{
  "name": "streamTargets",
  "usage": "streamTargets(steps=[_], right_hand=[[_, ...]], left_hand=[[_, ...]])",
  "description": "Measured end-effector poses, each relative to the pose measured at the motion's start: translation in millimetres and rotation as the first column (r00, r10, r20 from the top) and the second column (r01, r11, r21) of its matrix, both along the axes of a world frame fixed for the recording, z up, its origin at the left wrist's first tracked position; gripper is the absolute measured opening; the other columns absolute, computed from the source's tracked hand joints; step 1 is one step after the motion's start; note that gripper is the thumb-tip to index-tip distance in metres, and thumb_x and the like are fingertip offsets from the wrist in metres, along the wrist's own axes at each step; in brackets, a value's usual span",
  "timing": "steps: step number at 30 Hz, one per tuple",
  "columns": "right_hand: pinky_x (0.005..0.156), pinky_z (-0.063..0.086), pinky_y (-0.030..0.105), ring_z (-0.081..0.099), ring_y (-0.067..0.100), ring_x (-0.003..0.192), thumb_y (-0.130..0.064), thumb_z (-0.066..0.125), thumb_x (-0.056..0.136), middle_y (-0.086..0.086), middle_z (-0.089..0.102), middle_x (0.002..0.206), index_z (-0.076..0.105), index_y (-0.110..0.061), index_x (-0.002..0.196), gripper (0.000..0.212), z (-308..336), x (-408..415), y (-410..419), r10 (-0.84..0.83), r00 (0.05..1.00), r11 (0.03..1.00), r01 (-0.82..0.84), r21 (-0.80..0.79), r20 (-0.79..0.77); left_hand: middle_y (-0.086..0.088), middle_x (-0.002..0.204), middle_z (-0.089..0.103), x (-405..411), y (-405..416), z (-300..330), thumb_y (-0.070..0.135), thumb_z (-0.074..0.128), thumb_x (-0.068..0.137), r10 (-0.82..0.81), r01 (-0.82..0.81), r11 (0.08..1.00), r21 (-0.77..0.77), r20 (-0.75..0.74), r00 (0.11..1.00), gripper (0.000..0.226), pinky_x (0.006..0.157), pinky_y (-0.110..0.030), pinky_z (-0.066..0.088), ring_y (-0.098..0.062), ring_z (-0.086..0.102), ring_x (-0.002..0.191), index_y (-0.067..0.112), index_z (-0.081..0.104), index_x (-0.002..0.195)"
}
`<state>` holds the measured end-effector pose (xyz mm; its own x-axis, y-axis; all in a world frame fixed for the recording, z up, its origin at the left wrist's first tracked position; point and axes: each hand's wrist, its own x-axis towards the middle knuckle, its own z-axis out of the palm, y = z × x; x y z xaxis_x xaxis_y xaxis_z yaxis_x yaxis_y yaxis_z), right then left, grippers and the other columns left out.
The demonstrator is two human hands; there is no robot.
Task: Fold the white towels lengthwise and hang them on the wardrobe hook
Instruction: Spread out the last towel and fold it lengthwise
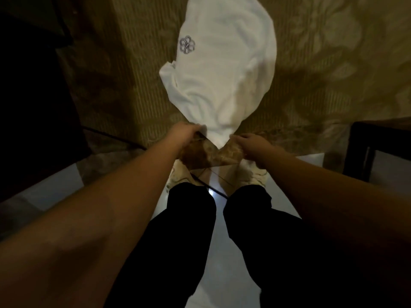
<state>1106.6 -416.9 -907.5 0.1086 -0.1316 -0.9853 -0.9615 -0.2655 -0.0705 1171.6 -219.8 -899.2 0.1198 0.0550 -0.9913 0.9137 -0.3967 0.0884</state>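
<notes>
My left hand (185,132) and right hand (251,142) each grip the near end of the white towel (222,74), which lies stretched away from me on the patterned carpet (322,63).

**White towel on gold, dark all round**

The towel (224,70) is plain white, save for one small emblem (187,44) stitched in dark grey-blue near its left edge: a looped, flower-like knot of interlaced rings. Under it the bedspread (322,63) is an olive-gold, ribbed with fine stripes and scattered with paler, leaf-like floral shapes. Its turned-up edge shows a browner, mottled gold. The trousers (193,230) are solid black. The shoes (178,176) look cream or beige. The floor (222,285) is a pale, glossy grey-white with a bright glint. Furniture at the left (33,96) and the right (364,150) is very dark brown, nearly black.
</notes>
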Motion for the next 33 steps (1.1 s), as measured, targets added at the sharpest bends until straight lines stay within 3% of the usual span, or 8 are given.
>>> streamTargets(steps=[3, 6, 11, 18, 22, 26, 29, 33], right_hand=[[0.100, 0.050, 0.045, 0.060, 0.030, 0.119, -0.051, 0.069, 0.089, 0.010, 0.061, 0.136, 0.051, -0.009, 0.142, 0.070, -44, 5, 13, -0.387, 0.922, 0.917, 0.387, 0.097, -0.017], [0.108, 0.046, 0.049, 0.059, 0.031, 0.123, -0.050, 0.074, 0.085, 0.012, 0.061, 0.137, 0.052, -0.005, 0.141, 0.075, -67, 14, 18, -0.600, 0.799, 0.790, 0.597, 0.138, -0.024], [0.110, 0.044, 0.047, 0.052, 0.032, 0.129, -0.046, 0.069, 0.091, 0.012, 0.051, 0.147, 0.040, -0.008, 0.149, 0.076, -45, 29, 10, -0.573, 0.814, 0.818, 0.561, 0.128, 0.093], [0.117, 0.032, 0.053, 0.044, 0.051, 0.132, -0.024, 0.040, 0.107, 0.040, 0.042, 0.144, 0.038, 0.019, 0.141, 0.055, 88, 64, 6, -0.721, 0.693, 0.631, 0.672, 0.387, -0.027], [0.116, 0.036, 0.038, 0.048, 0.035, 0.136, -0.020, 0.043, 0.107, 0.025, 0.051, 0.145, 0.045, 0.006, 0.144, 0.045, 180, 83, 4, -0.700, 0.712, 0.670, 0.634, 0.385, 0.045], [0.103, 0.049, 0.045, 0.055, 0.033, 0.128, -0.026, 0.050, 0.105, 0.020, 0.056, 0.140, 0.047, -0.002, 0.143, 0.046, 274, 95, -1, -0.625, 0.765, 0.759, 0.548, 0.352, 0.157], [0.073, 0.060, 0.037, 0.068, 0.027, 0.104, -0.022, 0.049, 0.105, 0.017, 0.068, 0.120, 0.051, -0.001, 0.137, 0.038, 341, 101, -10, -0.630, 0.759, 0.746, 0.531, 0.403, 0.165], [0.054, 0.058, 0.030, 0.075, 0.020, 0.071, -0.010, 0.050, 0.099, 0.011, 0.076, 0.080, 0.060, -0.001, 0.120, 0.025, 431, 101, -15, -0.618, 0.766, 0.747, 0.501, 0.436, 0.178]], left_hand=[[-0.012, 0.140, 0.055, 2, -12, -37, 0.038, 0.066, 0.095, 0.228, -0.229, 0.972, -0.042, -0.037, 0.973, 0.061, 0.103, -0.041, 0.048, -0.032, 0.054, 0.125, 0.006, 0.047, 0.144], [-0.009, 0.134, 0.057, 6, -14, -60, 0.042, 0.066, 0.094, 0.415, -0.416, 0.909, -0.031, -0.012, 0.910, 0.059, 0.092, -0.037, 0.049, -0.028, 0.056, 0.116, 0.010, 0.049, 0.142], [0.002, 0.076, 0.062, 12, -9, -48, 0.032, 0.071, 0.091, 0.413, -0.413, 0.911, -0.005, 0.015, 0.911, 0.020, 0.054, -0.023, 0.044, -0.012, 0.052, 0.065, 0.012, 0.066, 0.090], [-0.005, 0.134, 0.063, 20, -29, 62, 0.043, 0.069, 0.091, 0.299, -0.280, 0.935, -0.218, 0.062, 0.952, 0.056, 0.093, -0.037, 0.048, -0.026, 0.057, 0.122, 0.016, 0.056, 0.138], [-0.006, 0.136, 0.059, 25, -39, 152, 0.040, 0.069, 0.092, 0.252, -0.211, 0.942, -0.260, 0.136, 0.958, 0.061, 0.100, -0.038, 0.048, -0.024, 0.058, 0.120, 0.017, 0.046, 0.144], [-0.002, 0.130, 0.065, 19, -37, 255, 0.032, 0.068, 0.094, 0.200, -0.083, 0.926, -0.369, 0.293, 0.935, 0.053, 0.084, -0.027, 0.057, -0.013, 0.068, 0.107, 0.018, 0.051, 0.142], [0.003, 0.135, 0.060, 12, -29, 333, 0.038, 0.074, 0.088, 0.042, 0.131, 0.932, -0.339, 0.457, 0.888, 0.054, 0.106, -0.040, 0.048, -0.017, 0.059, 0.122, 0.032, 0.051, 0.138], [0.008, 0.144, 0.043, 3, -21, 437, 0.035, 0.082, 0.081, -0.187, 0.408, 0.894, -0.185, 0.674, 0.715, 0.081, 0.108, -0.031, 0.040, -0.011, 0.044, 0.132, 0.026, 0.040, 0.150]])
